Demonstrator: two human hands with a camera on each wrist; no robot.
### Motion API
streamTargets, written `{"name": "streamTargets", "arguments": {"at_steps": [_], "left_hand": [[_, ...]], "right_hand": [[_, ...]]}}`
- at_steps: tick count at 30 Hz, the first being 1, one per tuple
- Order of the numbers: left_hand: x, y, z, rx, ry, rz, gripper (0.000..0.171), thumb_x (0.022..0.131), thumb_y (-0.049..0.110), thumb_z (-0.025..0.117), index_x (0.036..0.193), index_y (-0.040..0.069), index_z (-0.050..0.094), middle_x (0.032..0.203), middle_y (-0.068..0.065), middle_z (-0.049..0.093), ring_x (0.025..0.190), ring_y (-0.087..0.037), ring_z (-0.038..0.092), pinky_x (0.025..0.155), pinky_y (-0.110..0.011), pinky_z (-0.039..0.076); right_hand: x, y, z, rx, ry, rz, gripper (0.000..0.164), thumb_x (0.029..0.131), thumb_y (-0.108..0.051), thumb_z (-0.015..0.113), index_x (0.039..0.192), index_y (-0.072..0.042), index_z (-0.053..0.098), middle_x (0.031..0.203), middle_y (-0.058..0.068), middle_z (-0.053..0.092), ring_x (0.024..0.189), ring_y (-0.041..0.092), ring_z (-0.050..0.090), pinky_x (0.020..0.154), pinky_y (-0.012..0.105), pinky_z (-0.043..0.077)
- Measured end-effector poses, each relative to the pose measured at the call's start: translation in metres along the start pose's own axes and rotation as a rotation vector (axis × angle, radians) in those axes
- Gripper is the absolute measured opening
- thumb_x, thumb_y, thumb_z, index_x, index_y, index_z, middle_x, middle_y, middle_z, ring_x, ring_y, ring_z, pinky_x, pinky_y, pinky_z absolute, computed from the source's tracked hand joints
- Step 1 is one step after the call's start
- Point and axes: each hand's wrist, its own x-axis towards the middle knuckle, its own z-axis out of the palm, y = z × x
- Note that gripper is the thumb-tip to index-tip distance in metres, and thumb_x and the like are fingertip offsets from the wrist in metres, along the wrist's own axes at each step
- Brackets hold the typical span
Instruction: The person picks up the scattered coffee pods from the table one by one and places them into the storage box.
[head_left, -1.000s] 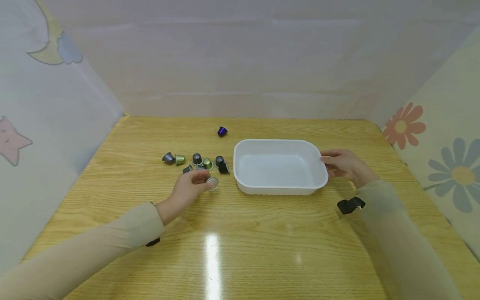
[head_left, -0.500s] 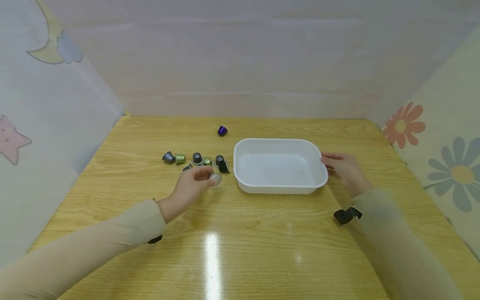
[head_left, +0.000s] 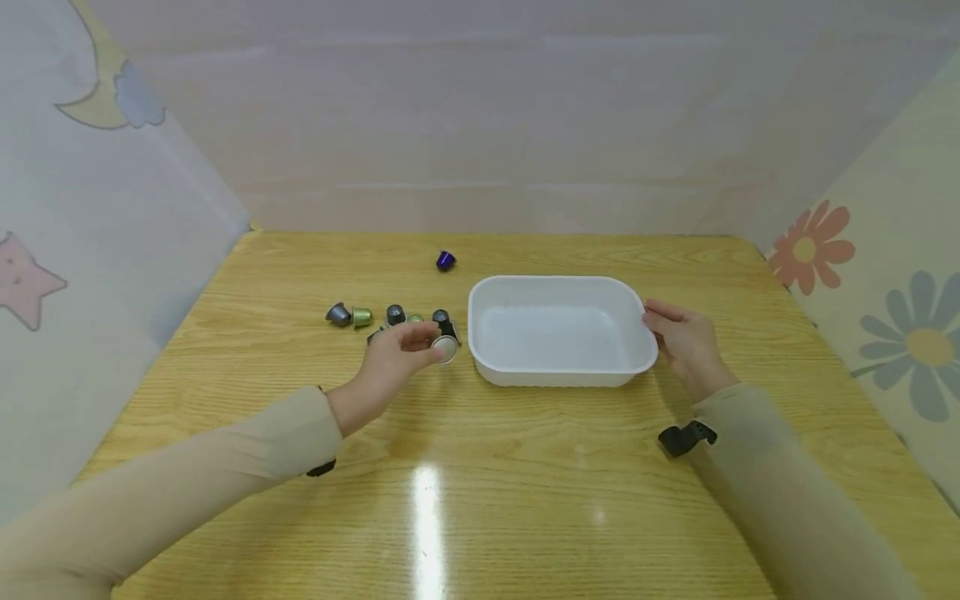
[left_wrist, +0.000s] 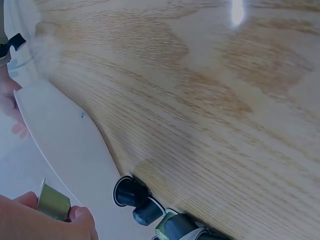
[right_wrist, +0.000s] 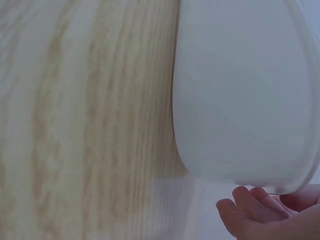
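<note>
Just left of the white tub, near its end, we see the person's left hand pinching a green capsule between thumb and fingers; from above, its pale round lid faces us. At the tub's opposite end, the right hand rests with loosely bent fingers, the tips at the rim; whether they pinch it we cannot tell. Both arms wear pale sleeves, with dark devices strapped at the wrists.

Beside and behind the left hand we make out a loose cluster of capsules, dark and green, some partly hidden by the fingers. Off to the left of these lie a grey capsule and another green one, close together, while a deep blue capsule sits alone nearer the far edge.

Beneath everything we find a yellowish wooden table with fine grain running mostly sideways and a bright streak of reflected light in front. Its far corners are rounded. Beyond it rises a pale, faintly creased back wall. On the left wall we notice a pink star, a yellow moon and a blue cloud; on the right, a coral flower and a grey-blue one.
</note>
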Motion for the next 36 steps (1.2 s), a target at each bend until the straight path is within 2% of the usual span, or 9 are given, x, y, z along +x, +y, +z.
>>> {"name": "streamTargets", "arguments": {"at_steps": [4,8,12,15,19,24,32,34,36], "left_hand": [[0.001,0.002,0.002,-0.014,-0.011,0.0,0.047,0.094,0.007,0.064,0.138,-0.002,0.05,0.136,-0.016,0.053,0.124,-0.029,0.049,0.103,-0.039,0.044],[0.002,0.005,0.004,-0.033,-0.013,0.008,0.046,0.094,0.007,0.065,0.137,-0.001,0.051,0.136,-0.015,0.054,0.124,-0.028,0.049,0.104,-0.039,0.043],[0.004,0.01,0.006,-0.039,-0.022,0.018,0.046,0.094,0.009,0.065,0.137,-0.001,0.051,0.135,-0.014,0.054,0.125,-0.027,0.049,0.104,-0.039,0.043],[0.006,0.014,0.008,-0.045,-0.038,0.023,0.046,0.094,0.01,0.065,0.137,0.0,0.051,0.134,-0.014,0.055,0.125,-0.027,0.049,0.104,-0.039,0.043],[0.012,0.019,0.011,-0.044,-0.033,0.015,0.046,0.094,0.01,0.066,0.137,0.002,0.052,0.131,-0.012,0.056,0.123,-0.025,0.051,0.103,-0.037,0.044],[0.023,0.023,0.017,-0.056,-0.011,0.018,0.046,0.093,0.007,0.066,0.136,0.0,0.053,0.131,-0.014,0.057,0.121,-0.026,0.052,0.1,-0.035,0.046],[0.031,0.027,0.028,-0.068,-0.025,0.026,0.044,0.092,0.001,0.065,0.135,-0.004,0.053,0.127,-0.016,0.059,0.115,-0.026,0.054,0.096,-0.04,0.048],[0.033,0.028,0.032,-0.062,-0.022,0.023,0.045,0.092,0.001,0.066,0.135,-0.003,0.053,0.126,-0.016,0.059,0.114,-0.026,0.054,0.095,-0.04,0.048],[0.035,0.028,0.035,-0.046,-0.021,0.023,0.045,0.091,0.001,0.066,0.134,-0.003,0.054,0.126,-0.015,0.06,0.114,-0.025,0.055,0.094,-0.038,0.048]], "right_hand": [[0.0,0.001,0.002,-0.028,0.02,0.007,0.052,0.095,-0.007,0.063,0.143,0.001,0.045,0.092,-0.012,0.062,0.085,0.001,0.059,0.067,0.013,0.052],[-0.001,0.002,0.004,-0.041,0.031,0.007,0.051,0.095,-0.009,0.063,0.142,0.0,0.046,0.103,-0.008,0.059,0.089,0.001,0.057,0.069,0.012,0.052],[-0.002,0.004,0.004,-0.03,0.039,-0.001,0.046,0.094,-0.009,0.064,0.138,-0.003,0.053,0.101,-0.008,0.059,0.088,0.0,0.058,0.069,0.012,0.052],[-0.001,0.005,0.002,-0.006,0.039,-0.009,0.035,0.094,-0.009,0.064,0.128,-0.008,0.063,0.096,-0.01,0.06,0.087,0.0,0.059,0.069,0.012,0.052],[-0.002,0.005,0.001,0.033,0.029,-0.013,0.018,0.093,-0.007,0.064,0.107,-0.015,0.073,0.091,-0.012,0.063,0.086,0.001,0.06,0.068,0.013,0.052],[-0.002,0.005,0.001,0.054,0.028,0.005,0.015,0.093,-0.006,0.065,0.097,-0.018,0.074,0.09,-0.011,0.063,0.087,0.003,0.059,0.068,0.013,0.052],[-0.001,0.004,0.0,0.086,0.028,0.039,0.015,0.092,-0.007,0.066,0.099,-0.018,0.072,0.088,-0.01,0.066,0.084,0.005,0.06,0.066,0.016,0.053],[0.0,0.004,0.0,0.091,0.034,0.049,0.022,0.093,-0.007,0.065,0.113,-0.015,0.07,0.088,-0.01,0.065,0.084,0.006,0.059,0.066,0.016,0.053],[0.0,0.004,0.001,0.094,0.041,0.056,0.037,0.093,-0.006,0.064,0.13,-0.012,0.062,0.091,-0.01,0.064,0.088,0.006,0.059,0.067,0.015,0.053]]}}
